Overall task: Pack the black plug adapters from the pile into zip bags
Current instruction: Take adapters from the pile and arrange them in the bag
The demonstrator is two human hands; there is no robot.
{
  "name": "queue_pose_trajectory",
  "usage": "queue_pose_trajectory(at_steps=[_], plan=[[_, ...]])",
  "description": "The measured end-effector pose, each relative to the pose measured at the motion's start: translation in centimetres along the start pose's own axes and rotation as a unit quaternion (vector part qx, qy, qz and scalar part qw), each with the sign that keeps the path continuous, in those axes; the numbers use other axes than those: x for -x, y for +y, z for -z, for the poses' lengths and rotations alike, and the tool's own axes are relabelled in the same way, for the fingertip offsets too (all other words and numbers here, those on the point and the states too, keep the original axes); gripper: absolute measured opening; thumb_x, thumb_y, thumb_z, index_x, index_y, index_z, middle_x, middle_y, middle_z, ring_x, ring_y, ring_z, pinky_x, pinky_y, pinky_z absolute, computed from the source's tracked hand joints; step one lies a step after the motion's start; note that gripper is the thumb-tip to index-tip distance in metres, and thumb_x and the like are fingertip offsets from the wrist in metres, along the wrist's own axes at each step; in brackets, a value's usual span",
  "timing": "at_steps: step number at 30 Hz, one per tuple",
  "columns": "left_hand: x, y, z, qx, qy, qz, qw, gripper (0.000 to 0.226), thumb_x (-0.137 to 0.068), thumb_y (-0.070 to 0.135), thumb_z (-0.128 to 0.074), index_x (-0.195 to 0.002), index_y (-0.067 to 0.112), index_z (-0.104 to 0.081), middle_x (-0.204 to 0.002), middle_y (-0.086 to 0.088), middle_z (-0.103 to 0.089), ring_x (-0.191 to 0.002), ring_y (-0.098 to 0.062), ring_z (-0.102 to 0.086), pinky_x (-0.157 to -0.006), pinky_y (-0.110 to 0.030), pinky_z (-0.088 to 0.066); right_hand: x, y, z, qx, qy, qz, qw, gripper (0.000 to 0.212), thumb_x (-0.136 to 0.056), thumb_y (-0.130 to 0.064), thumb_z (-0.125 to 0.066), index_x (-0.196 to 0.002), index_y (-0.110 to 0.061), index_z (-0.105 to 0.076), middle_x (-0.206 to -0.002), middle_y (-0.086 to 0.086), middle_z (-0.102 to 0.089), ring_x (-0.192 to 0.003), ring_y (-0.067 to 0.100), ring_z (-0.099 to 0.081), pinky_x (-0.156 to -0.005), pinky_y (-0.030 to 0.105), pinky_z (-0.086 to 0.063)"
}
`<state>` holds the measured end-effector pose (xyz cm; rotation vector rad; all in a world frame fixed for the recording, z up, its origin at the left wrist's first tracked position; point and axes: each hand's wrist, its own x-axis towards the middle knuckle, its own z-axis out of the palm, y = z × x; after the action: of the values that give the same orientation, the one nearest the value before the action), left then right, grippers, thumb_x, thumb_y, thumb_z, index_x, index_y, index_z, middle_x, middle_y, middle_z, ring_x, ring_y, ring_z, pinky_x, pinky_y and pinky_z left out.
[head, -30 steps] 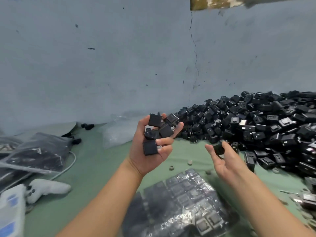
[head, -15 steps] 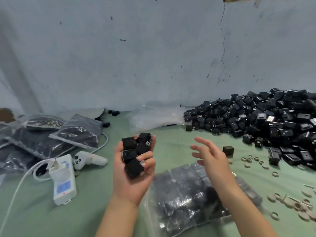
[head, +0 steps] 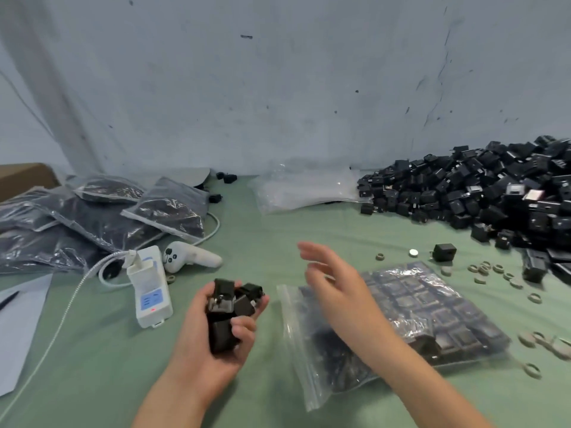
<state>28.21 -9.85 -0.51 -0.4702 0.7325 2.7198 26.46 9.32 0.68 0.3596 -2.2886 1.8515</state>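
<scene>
L hand (head: 216, 341) at 6 o'clock, palm up, fingers curled round a handful of black adapters (head: 230, 307); R hand (head: 336, 288) beside it holds nothing, fingers straight and spread, over the near-left part of a zip bag (head: 432, 319) w/ adapters inside, flat on the green table (head: 92, 350) at 4 o'clock. Main pile (head: 494, 193) sits at 2 o'clock against the wall, one loose adapter (head: 444, 252) btwn pile & bag, small rings (head: 494, 270) scattered at 3. Filled bags (head: 92, 217) heaped at 9–10, clear empty bags (head: 302, 193) at 12, white power strip (head: 150, 288) & controller (head: 188, 257) at 8.

Packing workshop: adapter pile (head: 494, 193) and filled bags (head: 92, 223) on table.
</scene>
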Motion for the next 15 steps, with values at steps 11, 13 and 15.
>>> queue_pose_trajectory(at_steps=[11,13,15], plan=[[-1.9,-7.0,-5.8,-0.716,0.034,-0.513,0.473,0.048,-0.081,0.071,-0.039,-0.128,0.071,-0.031,-0.136,0.029,-0.046,-0.088,-0.001,-0.064,-0.069,-0.027,-0.055,-0.9,0.2,-0.3,-0.618,-0.035,-0.288,0.731,0.052,-0.081,-0.056,-0.064,-0.089,-0.007,-0.08,-0.085,0.011,-0.073,-0.076,0.025,-0.073,-0.066,0.03,-0.06],[-2.3,-7.8,-6.2,-0.722,0.039,-0.531,0.441,0.049,-0.083,0.067,-0.041,-0.131,0.065,-0.033,-0.139,0.023,-0.05,-0.089,-0.009,-0.068,-0.063,-0.029,-0.056,-1.0,0.5,0.6,-0.607,-0.038,-0.303,0.734,0.052,-0.079,-0.055,-0.07,-0.099,-0.008,-0.079,-0.1,0.009,-0.07,-0.093,0.025,-0.069,-0.088,0.032,-0.057],[-2.6,-8.4,-6.8,-0.71,0.046,-0.549,0.438,0.052,-0.086,0.062,-0.042,-0.137,0.058,-0.033,-0.144,0.015,-0.052,-0.097,-0.013,-0.07,-0.065,-0.031,-0.057,-1.3,0.1,1.2,-0.592,-0.044,-0.309,0.743,0.055,-0.079,-0.051,-0.073,-0.118,-0.011,-0.073,-0.118,0.008,-0.063,-0.113,0.025,-0.059,-0.111,0.031,-0.041]])
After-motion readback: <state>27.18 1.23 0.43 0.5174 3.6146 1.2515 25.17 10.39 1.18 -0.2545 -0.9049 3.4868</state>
